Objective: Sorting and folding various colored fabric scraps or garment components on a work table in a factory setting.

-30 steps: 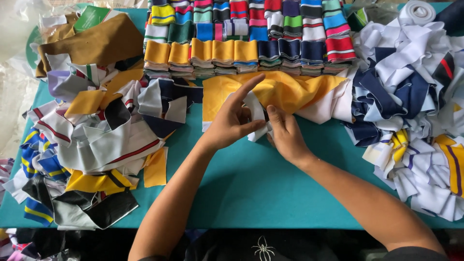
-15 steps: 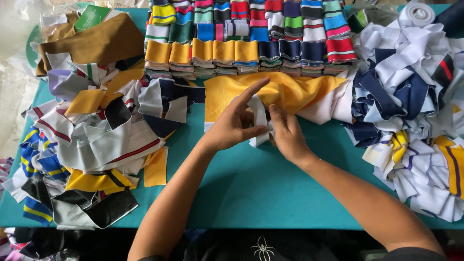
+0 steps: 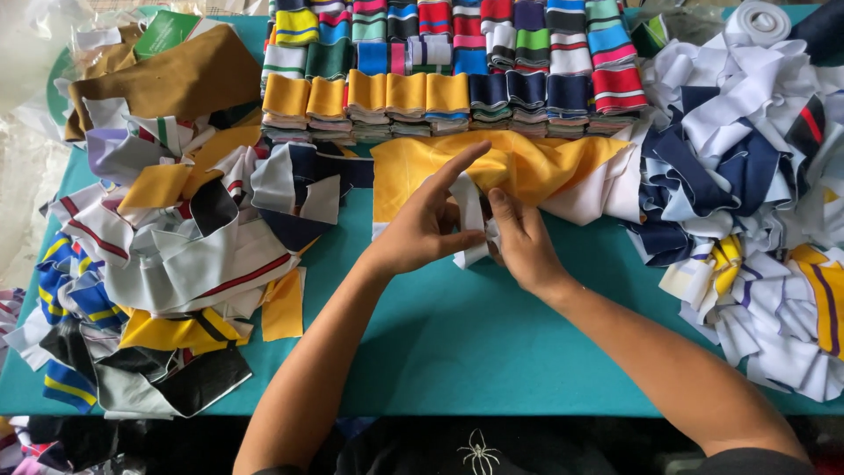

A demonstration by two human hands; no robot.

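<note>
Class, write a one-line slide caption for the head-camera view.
Two hands, left hand and right hand, fold a white fabric strip on a teal table among heaps of striped collar pieces.

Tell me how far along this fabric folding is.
Done: rows of folded striped collar pieces stacked along the far edge of the teal table. In hand: the left hand and right hand pinch a white strip over yellow cloth. Left: loose piles at left and right.
</note>
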